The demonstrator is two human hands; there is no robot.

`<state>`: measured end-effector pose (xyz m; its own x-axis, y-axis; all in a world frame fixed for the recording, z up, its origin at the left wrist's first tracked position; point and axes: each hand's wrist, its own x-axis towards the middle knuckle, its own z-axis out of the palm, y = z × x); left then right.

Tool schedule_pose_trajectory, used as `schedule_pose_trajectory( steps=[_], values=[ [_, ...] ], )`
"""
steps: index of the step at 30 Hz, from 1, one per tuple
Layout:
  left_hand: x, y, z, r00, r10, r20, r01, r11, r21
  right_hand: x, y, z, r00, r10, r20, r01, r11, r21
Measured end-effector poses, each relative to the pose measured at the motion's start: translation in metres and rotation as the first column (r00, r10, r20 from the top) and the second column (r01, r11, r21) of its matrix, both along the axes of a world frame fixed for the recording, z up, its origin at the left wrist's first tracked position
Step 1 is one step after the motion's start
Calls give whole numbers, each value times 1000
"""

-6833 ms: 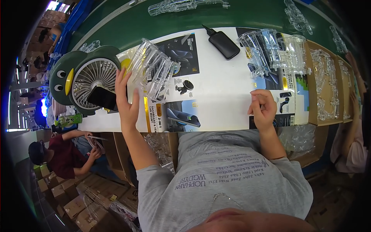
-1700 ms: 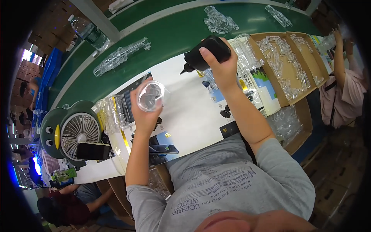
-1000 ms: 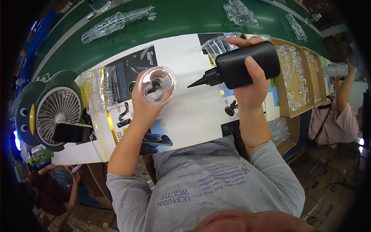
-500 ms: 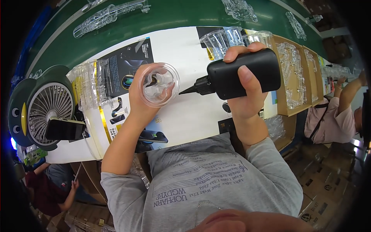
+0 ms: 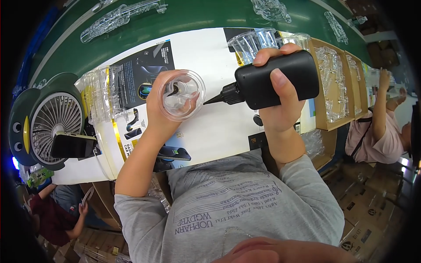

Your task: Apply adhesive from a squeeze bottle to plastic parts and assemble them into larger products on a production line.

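A clear plastic cup-like part (image 5: 183,109) with a round rim sits in my left hand (image 5: 158,105), its opening facing up toward me. Fingers show blurred through its clear wall. My right hand (image 5: 280,92) is wrapped around a black squeeze bottle (image 5: 291,79), which lies nearly level. The bottle's thin tapered nozzle (image 5: 215,99) points left, and its tip is at the right side of the cup's rim; I cannot tell whether they touch. Behind the bottle stand several clear cups (image 5: 265,41). Another row of stacked clear cups (image 5: 101,94) lies left of my left hand.
A white printed sheet (image 5: 206,52) covers the near worktop. At the left stand a green fan (image 5: 57,118) and a phone (image 5: 74,145). Cardboard trays (image 5: 326,125) of clear parts line the right. Clear parts (image 5: 123,19) lie on the green surface. People sit at both sides.
Both hands have barely moved; the cup and bottle have shifted only slightly. The person at the right has raised their hands.
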<state>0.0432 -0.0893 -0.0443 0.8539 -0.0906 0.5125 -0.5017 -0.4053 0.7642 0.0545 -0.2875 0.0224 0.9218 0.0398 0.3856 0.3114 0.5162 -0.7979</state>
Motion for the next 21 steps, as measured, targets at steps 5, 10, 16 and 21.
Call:
schedule_pose_trajectory(
  steps=[5,10,16,21],
  values=[
    [0,1,-2,1000,0,1,0,1000,-14,1,0,-1,1000,-4,12,4,1000,-15],
    [0,0,-1,1000,-2,2,2,1000,-19,2,0,-1,1000,-2,10,2,1000,-4],
    [-1,1,-2,1000,-16,14,16,999,-41,2,1,-1,1000,-7,13,7,1000,-1],
    [0,2,-2,999,-36,-7,36,999,-19,3,-1,-2,1000,-15,8,15,1000,-1]
  ],
)
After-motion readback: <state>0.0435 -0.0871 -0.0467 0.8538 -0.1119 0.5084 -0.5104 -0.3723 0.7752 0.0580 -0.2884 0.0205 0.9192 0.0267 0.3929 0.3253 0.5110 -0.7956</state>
